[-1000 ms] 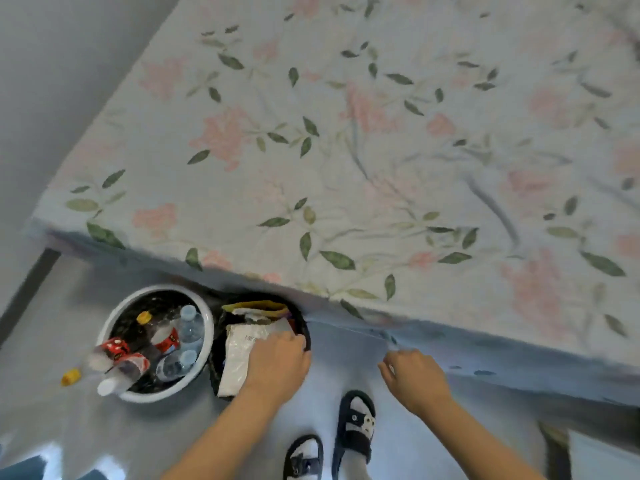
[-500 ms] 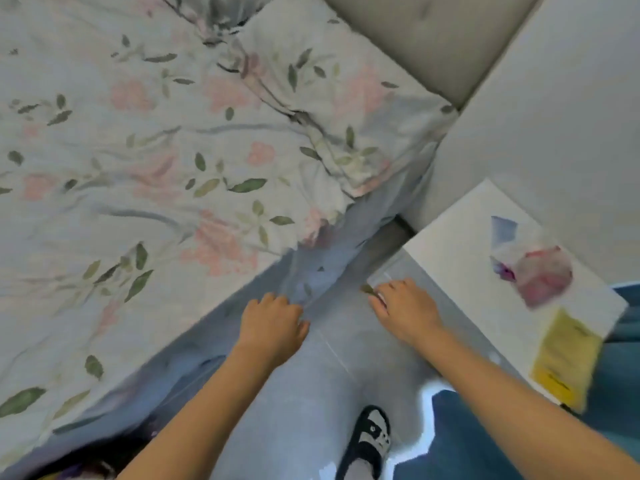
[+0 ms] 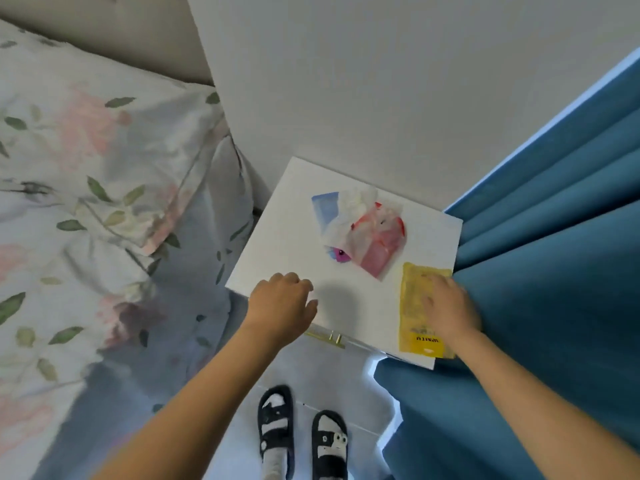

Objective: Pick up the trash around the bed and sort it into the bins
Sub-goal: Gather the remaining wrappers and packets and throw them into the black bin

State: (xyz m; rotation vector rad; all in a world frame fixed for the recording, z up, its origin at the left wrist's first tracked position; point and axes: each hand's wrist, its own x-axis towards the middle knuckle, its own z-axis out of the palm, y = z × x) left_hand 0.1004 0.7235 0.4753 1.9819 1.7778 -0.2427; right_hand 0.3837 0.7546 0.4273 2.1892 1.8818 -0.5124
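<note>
A second ago the person was bent over the two round bins on the floor by the bed, with the left hand pushing trash down into the dark one. Now the bins are out of sight. The person has turned and stands at the small white bedside desk (image 3: 298,216), in the corner between the flowery bed (image 3: 90,209) and the long blue curtain (image 3: 554,237).

There is more trash on the desk. The flat yellow plastic wrapper (image 3: 414,306) lies at the near right edge. The right hand (image 3: 450,310) has come down on top of it, with its fingers spread flat. The grip has not closed round the wrapper yet, so it only presses and touches. Behind it lies a crumpled see-through plastic bag with red and pink bits (image 3: 374,237), touching a small blue packet (image 3: 325,209).

The left hand (image 3: 282,306) hangs over the front left of the desk. Its fingers are loosely curled and it holds nothing.

I think one lot of trash is done and the next pick is starting. The wrapper looks thin and slippery, so it may slide when the fingers pinch it.
</note>
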